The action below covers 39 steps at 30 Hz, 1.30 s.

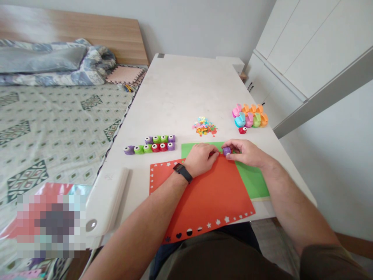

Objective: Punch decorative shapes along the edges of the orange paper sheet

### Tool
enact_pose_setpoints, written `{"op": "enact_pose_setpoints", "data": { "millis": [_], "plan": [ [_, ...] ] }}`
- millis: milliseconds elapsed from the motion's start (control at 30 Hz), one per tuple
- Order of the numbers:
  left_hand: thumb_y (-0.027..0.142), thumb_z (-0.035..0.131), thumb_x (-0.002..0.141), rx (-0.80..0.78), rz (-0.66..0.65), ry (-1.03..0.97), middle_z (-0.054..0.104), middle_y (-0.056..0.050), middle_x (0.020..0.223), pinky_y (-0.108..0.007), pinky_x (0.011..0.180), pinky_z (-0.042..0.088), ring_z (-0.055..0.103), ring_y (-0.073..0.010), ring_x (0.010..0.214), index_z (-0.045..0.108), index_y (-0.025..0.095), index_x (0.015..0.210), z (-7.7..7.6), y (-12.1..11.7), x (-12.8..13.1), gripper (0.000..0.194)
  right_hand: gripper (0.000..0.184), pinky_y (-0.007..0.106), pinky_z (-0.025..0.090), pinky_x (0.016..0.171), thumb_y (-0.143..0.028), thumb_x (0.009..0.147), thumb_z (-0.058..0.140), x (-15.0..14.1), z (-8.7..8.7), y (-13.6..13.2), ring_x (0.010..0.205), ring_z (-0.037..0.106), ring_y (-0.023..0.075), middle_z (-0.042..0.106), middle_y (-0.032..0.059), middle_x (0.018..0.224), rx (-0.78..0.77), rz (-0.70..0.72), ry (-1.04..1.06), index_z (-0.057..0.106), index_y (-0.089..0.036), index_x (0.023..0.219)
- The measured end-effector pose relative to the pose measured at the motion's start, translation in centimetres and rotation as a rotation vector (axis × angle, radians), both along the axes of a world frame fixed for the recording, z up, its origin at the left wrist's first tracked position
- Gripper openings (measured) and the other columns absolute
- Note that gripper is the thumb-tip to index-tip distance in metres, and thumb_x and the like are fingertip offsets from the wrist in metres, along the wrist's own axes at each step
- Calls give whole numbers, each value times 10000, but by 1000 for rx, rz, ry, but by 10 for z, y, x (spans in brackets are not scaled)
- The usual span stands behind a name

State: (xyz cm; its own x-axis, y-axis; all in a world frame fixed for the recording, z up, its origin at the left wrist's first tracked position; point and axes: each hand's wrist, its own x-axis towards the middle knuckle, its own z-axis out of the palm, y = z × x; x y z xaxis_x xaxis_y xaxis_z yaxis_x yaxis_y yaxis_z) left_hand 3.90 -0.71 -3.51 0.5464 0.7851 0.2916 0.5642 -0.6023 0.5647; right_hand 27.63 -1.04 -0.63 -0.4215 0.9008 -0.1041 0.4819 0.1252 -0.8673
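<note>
My right hand (247,152) grips a small purple craft punch (226,151) between thumb and fingers, at the far edge of an orange sheet of paper (210,194). Close beside it, my left hand (201,158) pinches that same edge, its fingertips pressed together. Small shaped holes run along the orange sheet's near, left and far edges. A green sheet (253,181) lies partly under the orange one. How far the paper sits inside the punch is hidden by my fingers.
Several small punches (155,147) stand in two rows at left. A pile of colourful paper cutouts (204,127) lies beyond the sheets. Larger punches (249,116) and a red punch (242,130) are at right. A white device (107,200) lies along the table's (189,85) left edge.
</note>
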Motion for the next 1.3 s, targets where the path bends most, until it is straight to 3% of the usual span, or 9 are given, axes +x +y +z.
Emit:
{"op": "enact_pose_setpoints", "data": {
  "millis": [433, 1000, 1133, 1300],
  "plan": [
    [272, 553, 968, -4, 11, 0, 729, -49, 842, -304, 762, 473, 659, -182, 800, 709, 197, 904, -1, 0, 0, 185, 323, 323, 532, 712, -273, 753, 760, -7, -1, -1, 760, 618, 177, 707, 30, 884, -12, -51, -1, 723, -202, 1066],
    [291, 557, 972, -6, 0, -3, 725, -46, 850, -309, 774, 470, 655, -182, 810, 714, 195, 935, 0, -1, 0, 189, 322, 330, 511, 748, -237, 753, 737, -10, -1, 0, 774, 607, 175, 696, 18, 885, -24, -63, -47, 712, -196, 1071],
    [408, 573, 973, -32, -11, 6, 730, -51, 865, -316, 794, 480, 663, -190, 822, 723, 193, 980, 6, -3, -1, 263, 308, 327, 506, 759, -237, 758, 720, -12, 2, -1, 777, 614, 174, 696, 17, 882, -13, -64, -67, 704, -183, 1061],
    [635, 641, 879, 5, 12, 54, 738, -85, 968, -359, 855, 489, 672, -238, 914, 720, 185, 1060, 13, -6, 2, 492, 304, 315, 497, 761, -229, 761, 706, -13, 5, -2, 776, 608, 168, 700, 17, 886, 16, -60, -77, 700, -174, 1060]
  ]
}}
